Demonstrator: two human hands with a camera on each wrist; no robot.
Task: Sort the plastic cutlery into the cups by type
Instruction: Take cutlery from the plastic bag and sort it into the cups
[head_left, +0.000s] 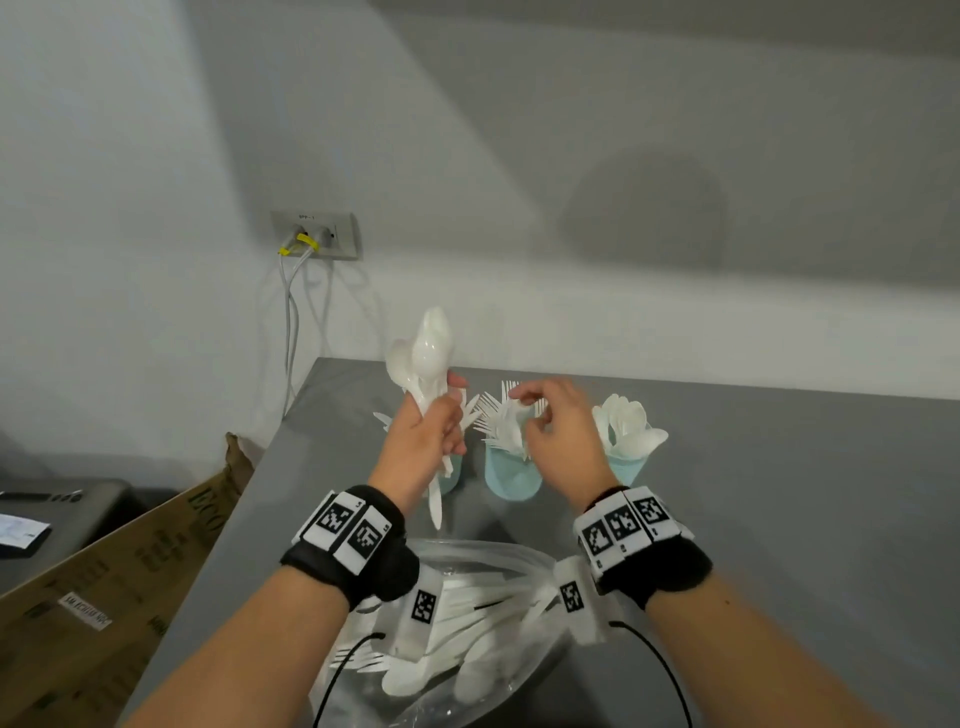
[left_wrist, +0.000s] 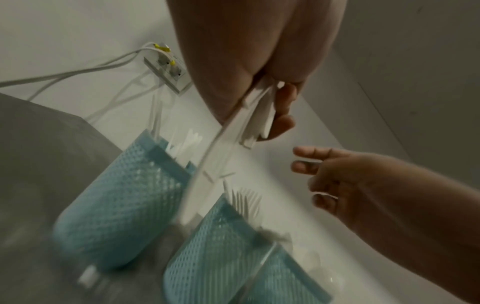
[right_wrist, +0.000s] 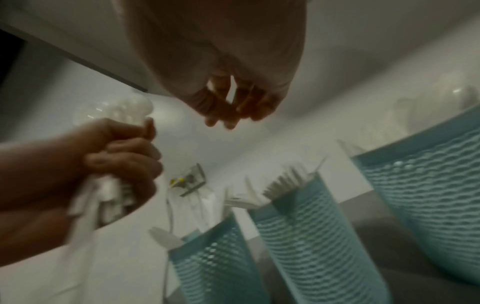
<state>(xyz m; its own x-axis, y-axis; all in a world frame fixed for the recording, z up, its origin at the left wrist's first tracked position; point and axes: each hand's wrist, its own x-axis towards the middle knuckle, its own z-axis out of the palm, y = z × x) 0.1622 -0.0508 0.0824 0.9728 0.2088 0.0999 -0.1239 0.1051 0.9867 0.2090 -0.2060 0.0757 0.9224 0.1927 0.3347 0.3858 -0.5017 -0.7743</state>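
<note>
My left hand (head_left: 449, 418) grips a bundle of white plastic spoons (head_left: 428, 353), bowls up, held above the left blue mesh cup (head_left: 451, 475). The wrist views show that left hand (right_wrist: 124, 156) curled round the spoon handles (left_wrist: 249, 123). My right hand (head_left: 530, 410) hovers over the middle cup (head_left: 511, 478), which is full of forks (head_left: 496, 415); its fingers (right_wrist: 228, 111) are loosely curled and hold nothing. The right cup (head_left: 628, 467) holds spoons (head_left: 628, 421). White knife-like pieces (left_wrist: 182, 144) stick out of the left cup (left_wrist: 116, 205).
A clear bowl (head_left: 519, 551) with several loose cutlery pieces sits on the grey table (head_left: 779, 519) under my wrists. The cups stand near the white wall. A wall socket (head_left: 317, 234) with cables is at the back left. A cardboard box (head_left: 130, 571) leans beside the table's left edge.
</note>
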